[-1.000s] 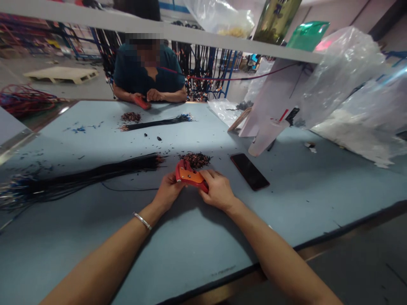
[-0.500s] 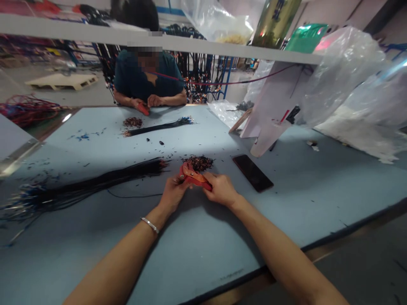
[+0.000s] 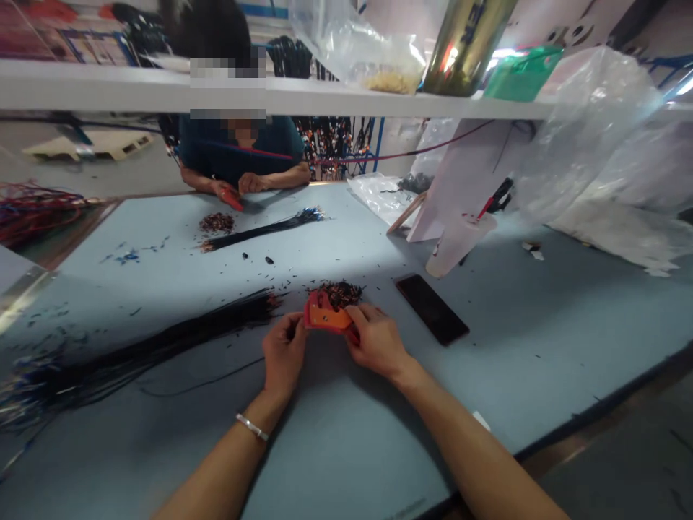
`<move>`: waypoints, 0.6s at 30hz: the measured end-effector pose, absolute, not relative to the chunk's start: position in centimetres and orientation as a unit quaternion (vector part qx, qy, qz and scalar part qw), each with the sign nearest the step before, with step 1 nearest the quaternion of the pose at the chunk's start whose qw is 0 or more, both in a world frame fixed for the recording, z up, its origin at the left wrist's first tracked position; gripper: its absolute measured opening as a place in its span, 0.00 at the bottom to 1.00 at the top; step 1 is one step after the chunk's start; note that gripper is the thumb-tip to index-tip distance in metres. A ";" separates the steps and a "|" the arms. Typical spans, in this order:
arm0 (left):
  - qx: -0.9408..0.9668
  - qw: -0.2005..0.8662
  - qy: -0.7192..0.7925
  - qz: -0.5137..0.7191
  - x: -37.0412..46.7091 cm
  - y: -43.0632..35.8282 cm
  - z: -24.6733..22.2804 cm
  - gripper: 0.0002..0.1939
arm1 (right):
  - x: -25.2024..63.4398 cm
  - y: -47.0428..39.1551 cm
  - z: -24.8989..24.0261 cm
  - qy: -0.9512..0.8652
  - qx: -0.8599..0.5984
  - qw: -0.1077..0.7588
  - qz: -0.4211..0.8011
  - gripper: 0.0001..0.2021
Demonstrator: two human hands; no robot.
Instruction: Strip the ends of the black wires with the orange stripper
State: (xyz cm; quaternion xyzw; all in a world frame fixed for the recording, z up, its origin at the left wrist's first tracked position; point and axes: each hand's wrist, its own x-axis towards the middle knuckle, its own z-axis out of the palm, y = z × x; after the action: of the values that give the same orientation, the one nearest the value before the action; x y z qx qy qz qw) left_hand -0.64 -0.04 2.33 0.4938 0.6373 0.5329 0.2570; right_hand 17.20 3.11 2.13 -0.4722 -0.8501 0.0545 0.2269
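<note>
My right hand (image 3: 380,341) is closed around the handles of red and orange wire strippers (image 3: 327,318). At the tool's left end, my left hand (image 3: 284,355) is pinched shut by the jaws. A thin black wire (image 3: 208,380) trails from this hand toward the left over the table; its end at the tool is hidden by my fingers. Just behind the strippers lies a pile of short black and copper-coloured scraps (image 3: 345,294). A thick bundle of black wires (image 3: 184,334) lies left of my hands, its blue and white ends at the far left.
A phone (image 3: 432,309) lies right of my hands on the blue table (image 3: 336,448). Across it a co-worker (image 3: 238,155) holds a red tool (image 3: 232,198) behind another wire bundle (image 3: 260,229). A white shelf (image 3: 325,101) spans above; a plastic cup (image 3: 460,242) hangs right.
The wire strippers have turned to lie more level, showing their orange side. My left hand has shifted left to the tool's end, and the loose wire has moved with it. The view has tilted slightly.
</note>
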 end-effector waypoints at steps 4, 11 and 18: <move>0.500 0.268 0.643 0.515 -1.2 0.0 2.3 0.12 | 17.3 2.6 1.3 -0.847 -0.450 0.275 0.063 0.19; 0.490 0.284 0.658 0.496 -1.8 -0.4 1.5 0.14 | 17.9 1.6 0.6 -0.814 -0.385 0.420 0.115 0.28; 0.540 0.272 0.652 0.458 -1.2 -1.2 0.5 0.11 | 20.1 0.0 -1.6 -0.702 -0.493 0.455 0.238 0.15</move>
State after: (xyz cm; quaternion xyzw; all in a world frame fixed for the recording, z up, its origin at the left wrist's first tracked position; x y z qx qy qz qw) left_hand -1.22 -1.19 0.55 0.5403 0.6515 0.4577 0.2721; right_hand 20.14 0.01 -1.63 -0.4932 -0.7024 0.2378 0.4548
